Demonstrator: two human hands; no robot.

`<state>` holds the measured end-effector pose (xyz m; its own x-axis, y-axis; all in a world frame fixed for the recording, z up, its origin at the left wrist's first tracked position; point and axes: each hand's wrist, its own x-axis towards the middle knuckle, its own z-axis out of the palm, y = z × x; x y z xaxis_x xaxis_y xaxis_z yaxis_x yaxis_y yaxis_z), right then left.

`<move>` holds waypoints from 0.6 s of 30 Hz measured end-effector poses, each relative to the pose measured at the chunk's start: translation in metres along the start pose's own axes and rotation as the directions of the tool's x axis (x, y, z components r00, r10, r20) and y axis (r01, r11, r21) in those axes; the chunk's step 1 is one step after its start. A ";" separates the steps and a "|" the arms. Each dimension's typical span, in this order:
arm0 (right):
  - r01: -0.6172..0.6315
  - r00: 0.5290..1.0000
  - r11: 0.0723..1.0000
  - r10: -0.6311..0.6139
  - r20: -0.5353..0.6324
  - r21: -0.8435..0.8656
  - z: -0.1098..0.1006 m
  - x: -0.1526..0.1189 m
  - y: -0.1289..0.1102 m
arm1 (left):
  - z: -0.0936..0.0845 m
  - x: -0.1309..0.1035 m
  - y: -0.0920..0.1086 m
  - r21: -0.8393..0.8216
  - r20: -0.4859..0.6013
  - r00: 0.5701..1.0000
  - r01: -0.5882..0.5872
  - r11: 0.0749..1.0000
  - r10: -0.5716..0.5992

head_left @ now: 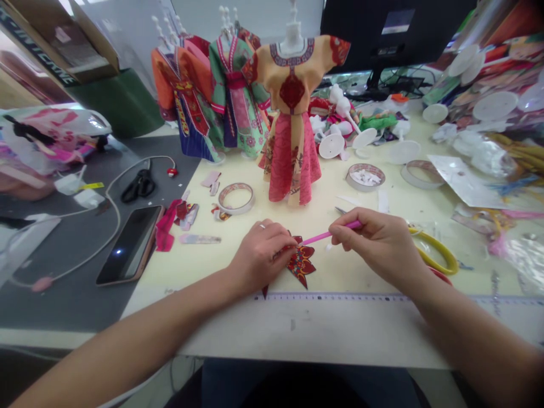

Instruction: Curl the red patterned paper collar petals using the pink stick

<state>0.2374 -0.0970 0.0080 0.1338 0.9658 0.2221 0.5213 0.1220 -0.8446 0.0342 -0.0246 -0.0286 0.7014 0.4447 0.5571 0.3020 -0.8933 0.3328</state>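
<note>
My left hand (266, 249), a ring on one finger, pinches the edge of a red patterned cloth cutout (302, 265) with pointed, petal-like edges. The cutout lies on the cream tabletop, partly hidden under the fingers. In my right hand (378, 241) is a slim pink pen-like tool (318, 238), held between thumb and fingers. Its pale tip reaches the cutout beside my left fingertips; whether it touches cannot be made out. A pointed metal tip (340, 210) shows just beyond my right hand. Below both hands runs a clear ruler (340, 297).
Dressed doll forms (293, 113) stand behind the hands. A tape roll (236, 198), fabric scraps (199, 239), a phone (130, 243) and black scissors (139, 184) lie left. At right are a tape ring with white bits (365, 177), a yellow ring (437, 252) and plastic bags (527, 258).
</note>
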 end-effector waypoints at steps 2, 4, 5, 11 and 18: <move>-0.030 1.000 0.999 0.030 0.000 0.041 0.000 0.001 -0.002 | 0.000 -0.001 0.000 0.005 -0.018 1.000 -0.007 1.000 0.007; -0.052 0.999 0.997 0.052 -0.005 0.065 0.000 0.001 -0.004 | 0.000 -0.001 0.001 0.003 -0.030 0.999 -0.014 1.000 0.015; -0.061 0.998 0.996 0.062 -0.006 0.071 0.000 0.001 -0.004 | 0.000 -0.001 0.001 0.000 -0.032 0.999 -0.018 1.000 0.018; -0.082 0.997 0.993 0.082 -0.002 0.087 0.002 0.000 -0.006 | 0.000 0.000 0.001 -0.011 -0.034 0.999 -0.038 0.999 0.037; -0.108 0.994 0.992 0.110 -0.028 0.063 0.001 0.000 -0.006 | -0.004 0.000 0.001 -0.060 -0.068 0.998 -0.018 0.998 0.014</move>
<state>0.2332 -0.0978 0.0120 0.2137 0.9666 0.1414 0.4496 0.0312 -0.8927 0.0322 -0.0257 -0.0251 0.6604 0.4353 0.6119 0.2500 -0.8958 0.3675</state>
